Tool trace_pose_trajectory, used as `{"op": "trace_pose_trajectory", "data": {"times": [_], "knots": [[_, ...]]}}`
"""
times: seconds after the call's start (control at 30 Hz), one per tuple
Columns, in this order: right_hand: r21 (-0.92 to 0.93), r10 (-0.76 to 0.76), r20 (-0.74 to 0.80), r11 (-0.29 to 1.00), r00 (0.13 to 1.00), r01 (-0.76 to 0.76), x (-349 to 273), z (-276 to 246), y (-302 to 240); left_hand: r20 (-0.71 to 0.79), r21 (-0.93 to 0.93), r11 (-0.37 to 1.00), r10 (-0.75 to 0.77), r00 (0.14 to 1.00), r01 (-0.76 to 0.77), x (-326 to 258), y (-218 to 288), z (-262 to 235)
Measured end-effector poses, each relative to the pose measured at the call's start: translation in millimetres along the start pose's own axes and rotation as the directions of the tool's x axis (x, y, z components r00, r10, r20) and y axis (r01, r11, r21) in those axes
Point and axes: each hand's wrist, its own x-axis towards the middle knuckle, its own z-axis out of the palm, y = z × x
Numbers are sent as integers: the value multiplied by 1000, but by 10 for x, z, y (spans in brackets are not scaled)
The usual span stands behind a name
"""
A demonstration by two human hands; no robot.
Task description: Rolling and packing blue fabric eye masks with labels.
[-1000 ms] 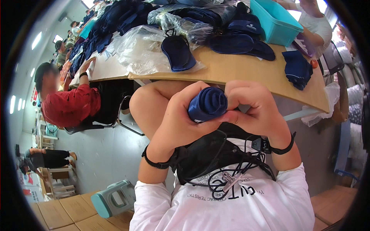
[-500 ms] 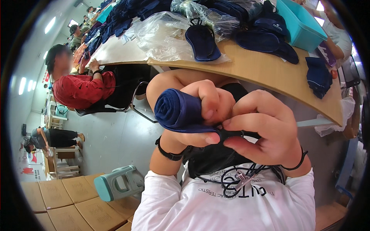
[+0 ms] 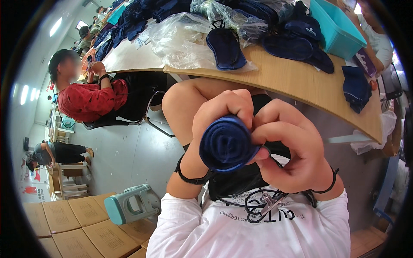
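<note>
A navy cloth roll (image 3: 225, 144) is held over my lap, its spiral end facing up toward me. My left hand (image 3: 221, 108) is closed around it, with the fingers curled over its far side. My right hand (image 3: 296, 144) pinches at the roll's right edge, thumb against fingertips. What lies between those fingertips is mostly hidden. Ahead on the table, a flat navy slipper-shaped cloth piece (image 3: 224, 48) with a black cord lies beside clear plastic bags (image 3: 180, 43).
The wooden table (image 3: 297, 79) curves across ahead, bearing navy pieces (image 3: 287, 46), a turquoise bin (image 3: 337, 32) and a folded navy cloth (image 3: 356, 88). At left sits a person in red (image 3: 92, 101). A green-grey stool (image 3: 132, 204) and cardboard boxes (image 3: 81, 215) stand at lower left.
The roll has turned so its spiral end faces me, and it has moved right and slightly down. The loose flap and black strip seen before are now mostly out of sight.
</note>
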Motion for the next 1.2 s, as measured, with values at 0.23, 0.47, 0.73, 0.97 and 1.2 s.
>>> {"op": "trace_pose_trajectory", "data": {"times": [0.23,0.47,0.73,0.97,1.2], "knots": [[145,38,1,989,999,-38,-33,9,65,-35,191,982,-1,999,8,49,14,-67],[-11,62,20,998,998,-61,96,-90,-29,57,426,903,40,998,-61,69,135,-106],[-240,-208,26,948,978,208,197,-150,237,-54,545,837,87,995,-44,147,242,-28],[107,-201,-62,973,978,207,147,-188,493,-82,531,847,17,997,29,182,228,9],[413,-25,47,911,999,4,181,-191,654,-61,459,874,-147,987,159,102,295,-16]]}}
